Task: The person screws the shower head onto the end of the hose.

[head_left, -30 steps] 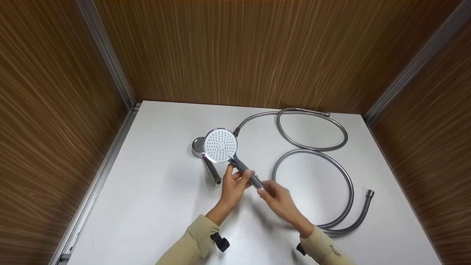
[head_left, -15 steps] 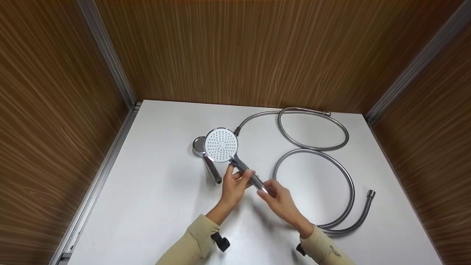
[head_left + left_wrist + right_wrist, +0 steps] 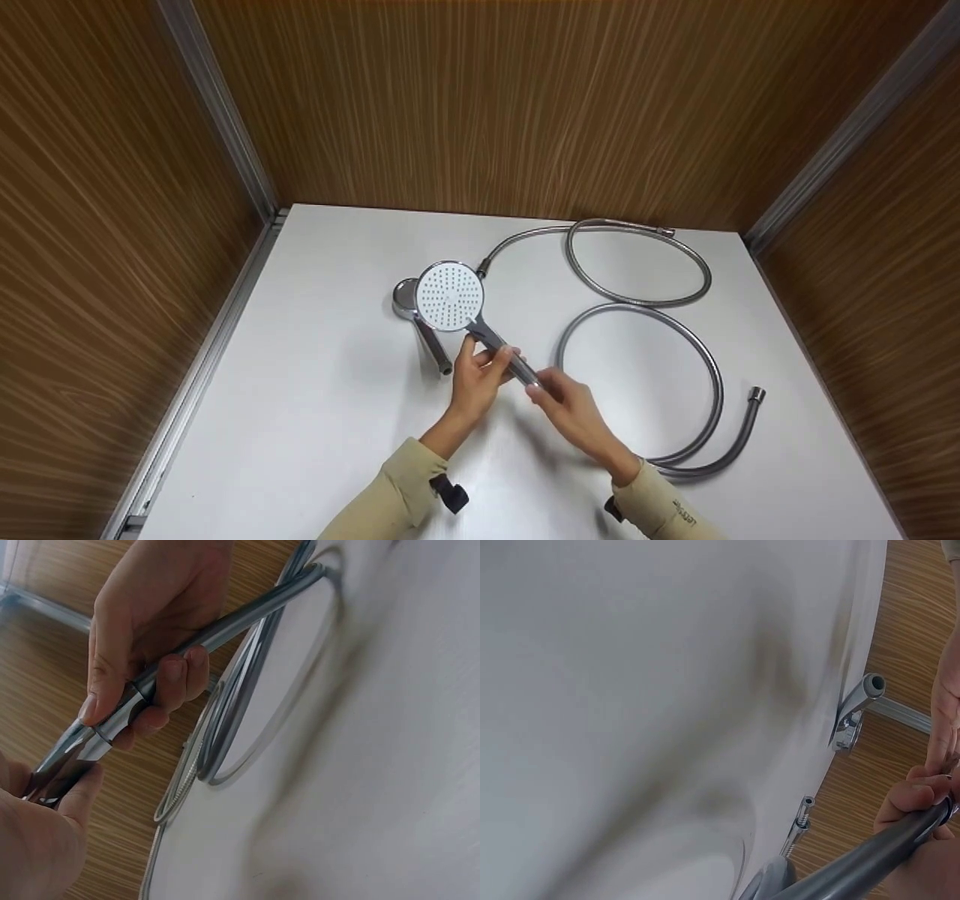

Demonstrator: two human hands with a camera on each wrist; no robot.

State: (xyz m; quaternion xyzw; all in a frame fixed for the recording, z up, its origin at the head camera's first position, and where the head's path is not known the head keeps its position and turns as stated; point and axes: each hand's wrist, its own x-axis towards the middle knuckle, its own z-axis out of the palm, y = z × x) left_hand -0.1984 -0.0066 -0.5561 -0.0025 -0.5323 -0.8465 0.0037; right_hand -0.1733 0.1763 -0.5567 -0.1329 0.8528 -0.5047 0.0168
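looks like a work booth (image 3: 90, 187), lab or workshop unclear: wood-grain walls (image 3: 480, 105) stand beyond and either side of the fingers (image 3: 466, 351), metal rails (image 3: 217, 105) join them, and a white counter (image 3: 300, 435) lies below the fingers.

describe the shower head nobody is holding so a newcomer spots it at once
On the white table, look from the grey hose leftward to the held shower head. At its left edge, partly covered in the head view, lies the loose shower head. Unlike its neighbour, it looks smaller, is unheld and shows no white face.
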